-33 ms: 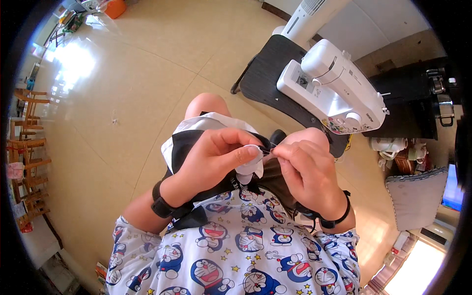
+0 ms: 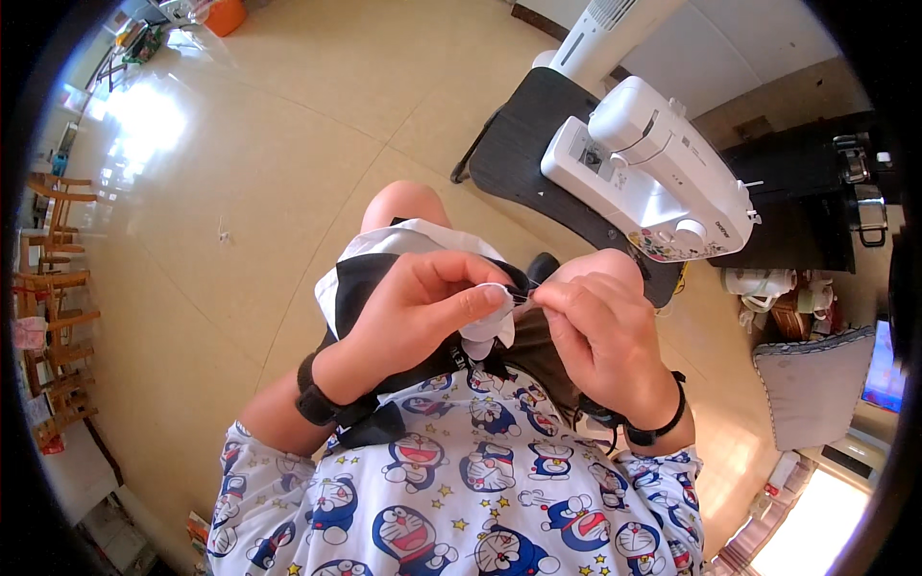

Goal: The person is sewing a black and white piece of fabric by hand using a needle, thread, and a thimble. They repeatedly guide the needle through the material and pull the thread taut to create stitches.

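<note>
Over my lap lies a black and white piece of fabric point(image 2: 365, 278). My left hand point(image 2: 413, 307) is closed on it, pinching a folded white edge between thumb and fingers. Close by on the right, the fingertips of my right hand point(image 2: 610, 336) are pressed together beside a small dark strip at the fabric's edge. A fine line, thread-like, shows at those fingertips; what exactly they grip is too small to make out. White cloth point(image 2: 485, 331) hangs below my left thumb.
A white sewing machine point(image 2: 663, 173) stands on a black table point(image 2: 519, 144) at the right, with a white tower-shaped appliance point(image 2: 605, 38) behind. A grey padded chair point(image 2: 812, 389) is farther right. Wooden chairs point(image 2: 58, 278) line the far left, and an orange bucket point(image 2: 226, 16) sits at the back.
</note>
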Tool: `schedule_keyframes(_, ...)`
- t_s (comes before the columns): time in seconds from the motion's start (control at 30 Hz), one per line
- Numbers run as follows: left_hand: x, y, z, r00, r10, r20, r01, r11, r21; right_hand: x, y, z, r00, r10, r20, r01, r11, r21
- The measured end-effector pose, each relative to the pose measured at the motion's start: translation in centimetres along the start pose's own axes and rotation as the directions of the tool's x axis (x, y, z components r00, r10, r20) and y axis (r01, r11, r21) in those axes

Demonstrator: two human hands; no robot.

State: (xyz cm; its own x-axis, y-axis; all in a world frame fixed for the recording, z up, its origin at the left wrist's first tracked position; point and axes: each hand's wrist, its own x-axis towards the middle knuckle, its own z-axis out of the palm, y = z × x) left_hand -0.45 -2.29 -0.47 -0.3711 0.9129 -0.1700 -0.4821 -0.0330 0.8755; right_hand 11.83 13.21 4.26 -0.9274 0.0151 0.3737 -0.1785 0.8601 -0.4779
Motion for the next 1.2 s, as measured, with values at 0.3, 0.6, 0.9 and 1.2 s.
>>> schedule_keyframes(0.3,0.0,0.1,0.1,0.999,-0.038,0.022,0.039,0.999,-0.017,0.2,1.2,-0.6,0.996,0.005,0.088,-0.019,0.988,0.156)
schedule_keyframes(0.6,0.1,0.1,-0.1,0.992,-0.061,0.107,0.062,0.998,-0.003,0.1,1.6,-0.7,0.984,0.078,0.158,-0.127,0.935,0.330)
schedule_keyframes(0.9,0.2,-0.1,-0.1,0.987,-0.096,0.128,0.098,0.995,-0.009,-0.4,0.6,-1.6,0.959,0.176,0.223,-0.243,0.914,0.325)
schedule_keyframes(1.2,0.2,-0.5,0.0,0.978,-0.062,0.197,0.063,0.998,0.002,-0.7,0.8,-0.9,0.970,0.155,0.190,-0.222,0.882,0.415)
